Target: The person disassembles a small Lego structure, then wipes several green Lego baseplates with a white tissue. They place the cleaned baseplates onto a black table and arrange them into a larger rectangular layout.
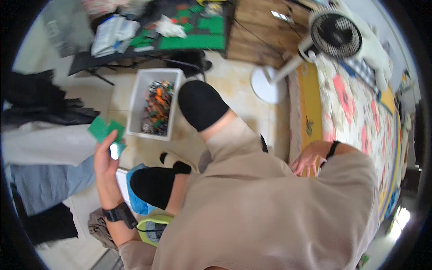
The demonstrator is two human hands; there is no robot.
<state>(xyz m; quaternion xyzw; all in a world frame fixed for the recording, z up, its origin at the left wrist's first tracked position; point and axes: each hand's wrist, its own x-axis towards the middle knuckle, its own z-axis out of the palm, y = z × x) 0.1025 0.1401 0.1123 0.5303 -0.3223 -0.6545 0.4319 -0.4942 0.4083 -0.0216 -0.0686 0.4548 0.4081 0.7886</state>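
Note:
Green studded building plates are held in my left hand, at the left of the view, with the thumb over them; a shiny spot gleams at their lower edge. To their right on the floor stands a white bin holding a heap of small mixed building bricks. My right hand is at the edge of the bed, fingers spread and pointing down, with no object visible in it. Part of that hand is hidden by the sleeve.
A dark table at the top carries green baseplates, a crumpled white bag and packets. A standing fan is beside the bed. Clothes hang at left. A lime-green basket stands below my knee.

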